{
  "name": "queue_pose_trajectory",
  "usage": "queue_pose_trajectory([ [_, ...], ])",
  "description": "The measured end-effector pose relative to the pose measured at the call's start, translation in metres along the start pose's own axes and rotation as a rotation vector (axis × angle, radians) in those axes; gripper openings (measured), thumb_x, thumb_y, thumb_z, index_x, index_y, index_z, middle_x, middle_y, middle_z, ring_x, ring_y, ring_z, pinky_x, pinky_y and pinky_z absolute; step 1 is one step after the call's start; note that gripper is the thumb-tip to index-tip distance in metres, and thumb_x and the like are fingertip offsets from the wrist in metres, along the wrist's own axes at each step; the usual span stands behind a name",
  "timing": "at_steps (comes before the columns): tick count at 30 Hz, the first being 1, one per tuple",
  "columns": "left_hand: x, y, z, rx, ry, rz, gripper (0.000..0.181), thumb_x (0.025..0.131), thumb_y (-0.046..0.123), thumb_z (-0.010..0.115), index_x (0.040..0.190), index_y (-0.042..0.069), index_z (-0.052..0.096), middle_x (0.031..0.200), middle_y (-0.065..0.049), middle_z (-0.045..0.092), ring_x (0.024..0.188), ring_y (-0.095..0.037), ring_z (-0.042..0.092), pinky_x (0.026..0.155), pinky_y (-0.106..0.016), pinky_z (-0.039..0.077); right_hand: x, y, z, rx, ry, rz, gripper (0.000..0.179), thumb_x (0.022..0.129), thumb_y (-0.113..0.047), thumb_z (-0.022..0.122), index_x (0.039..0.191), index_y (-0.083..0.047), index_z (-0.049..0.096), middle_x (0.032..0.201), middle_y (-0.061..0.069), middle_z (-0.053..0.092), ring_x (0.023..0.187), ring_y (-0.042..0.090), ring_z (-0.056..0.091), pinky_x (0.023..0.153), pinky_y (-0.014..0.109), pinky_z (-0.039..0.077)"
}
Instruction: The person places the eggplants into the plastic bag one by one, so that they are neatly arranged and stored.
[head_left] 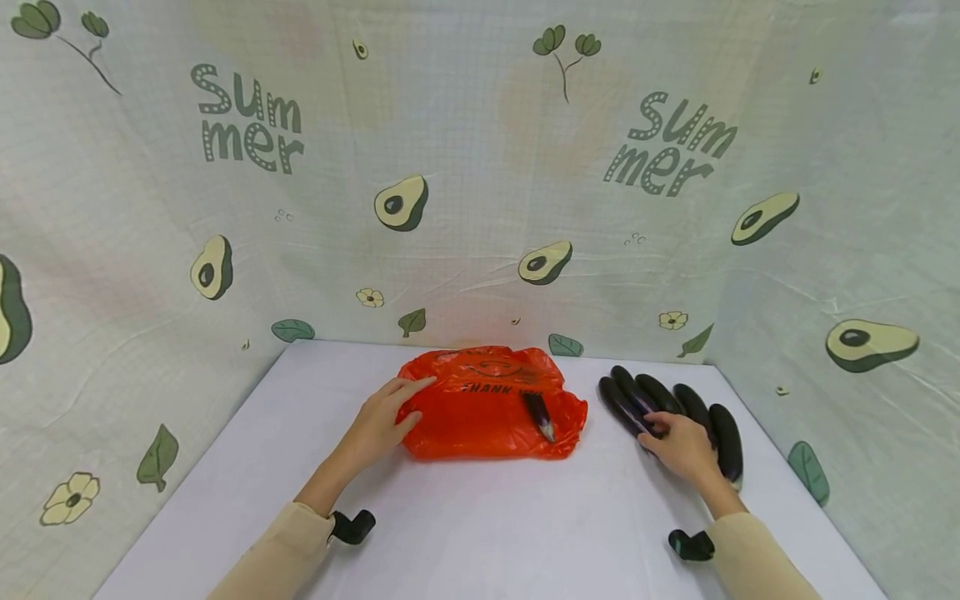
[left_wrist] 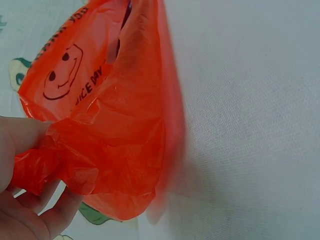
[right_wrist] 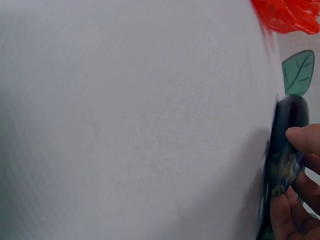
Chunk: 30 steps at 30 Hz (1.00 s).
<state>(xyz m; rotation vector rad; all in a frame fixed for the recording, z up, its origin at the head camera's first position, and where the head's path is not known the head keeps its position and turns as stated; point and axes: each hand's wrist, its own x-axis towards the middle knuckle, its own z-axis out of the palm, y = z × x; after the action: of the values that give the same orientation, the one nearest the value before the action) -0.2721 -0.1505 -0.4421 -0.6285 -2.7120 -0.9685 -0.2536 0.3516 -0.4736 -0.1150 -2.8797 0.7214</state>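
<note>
A red plastic bag (head_left: 465, 429) printed with dark lettering lies on the table, its mouth towards the right. One eggplant (head_left: 538, 417) shows at that mouth, its stem end outward. My left hand (head_left: 378, 425) holds the bag's left end; in the left wrist view the crumpled film runs between thumb and fingers. To the right, several dark eggplants (head_left: 726, 437) lie side by side. My right hand (head_left: 682, 450) is over this row and grips one eggplant (right_wrist: 292, 115) near its stem end, thumb on one side and fingers on the other.
The white table (head_left: 495, 525) is enclosed by a cloth (head_left: 465, 125) printed with avocados, leaves and lettering at the back and both sides. A black wrist-worn piece (head_left: 352, 527) sits at the left cuff, another black piece (head_left: 690, 546) at the right.
</note>
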Motion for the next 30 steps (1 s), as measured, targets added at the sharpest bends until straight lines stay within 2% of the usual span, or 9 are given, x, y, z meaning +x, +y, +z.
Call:
queue_pose_trajectory([
  [13, -0.0006, 0.0002, -0.0004, 0.003, 0.003, -0.003, 0.066, 0.096, 0.005, 0.078, 0.155, 0.025, 0.056, 0.133, -0.006, 0.062, 0.122, -0.027, 0.062, 0.098, -0.045, 0.061, -0.0024, -0.0063, -0.0057, 0.008, -0.079, -0.039, 0.047, 0.093, -0.016, 0.08, 0.133, 0.004, 0.067, 0.115, 0.028, 0.073, 0.107, 0.045, 0.066, 0.094, 0.067, 0.052],
  [22, -0.0009, -0.0015, -0.0004, -0.005, -0.009, -0.015, 0.066, 0.097, 0.005, 0.077, 0.156, 0.027, 0.055, 0.135, -0.006, 0.061, 0.124, -0.027, 0.061, 0.098, -0.046, 0.061, -0.0028, -0.0037, -0.0031, 0.013, -0.082, -0.062, 0.046, 0.092, -0.017, 0.08, 0.132, 0.004, 0.068, 0.111, 0.024, 0.074, 0.102, 0.039, 0.067, 0.09, 0.063, 0.054],
  [30, -0.0003, -0.0015, -0.0007, -0.008, -0.011, -0.014, 0.065, 0.097, 0.005, 0.076, 0.155, 0.027, 0.056, 0.135, -0.005, 0.061, 0.124, -0.027, 0.061, 0.099, -0.046, 0.061, -0.0042, -0.0028, -0.0041, 0.024, -0.081, -0.058, 0.044, 0.093, -0.015, 0.08, 0.131, 0.004, 0.069, 0.112, 0.025, 0.074, 0.104, 0.041, 0.067, 0.09, 0.062, 0.054],
])
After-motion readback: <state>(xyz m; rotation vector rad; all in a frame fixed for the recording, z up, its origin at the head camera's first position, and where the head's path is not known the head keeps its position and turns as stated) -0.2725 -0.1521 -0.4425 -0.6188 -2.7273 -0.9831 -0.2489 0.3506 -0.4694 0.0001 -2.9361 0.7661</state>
